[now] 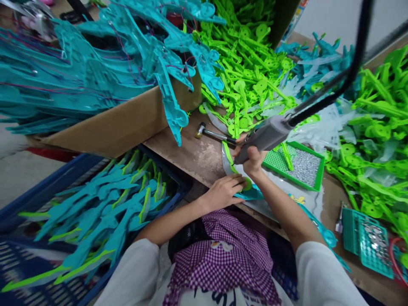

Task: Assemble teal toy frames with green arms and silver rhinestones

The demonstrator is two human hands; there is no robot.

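Observation:
My right hand (254,159) is wrapped round a grey electric screwdriver (267,134) that hangs at the end of a black cable. Its tip points down at a green and clear plastic strip (230,157) on the bench. My left hand (225,190) lies with bent fingers over a teal and lime-green plastic part (251,193), holding it by the bench edge; the fingertips are partly hidden. Just beyond, a hammer (216,135) rests with its handle end near my right hand. A green tray (306,165) of small metal screws stands to the right.
At back left, a cardboard box (127,123) holds large teal shells with thin wires. Lime-green pieces (245,63) heap at the back and right. Below left, a blue crate (60,189) contains teal and green assemblies. A teal case (366,238) with metal bits lies at right.

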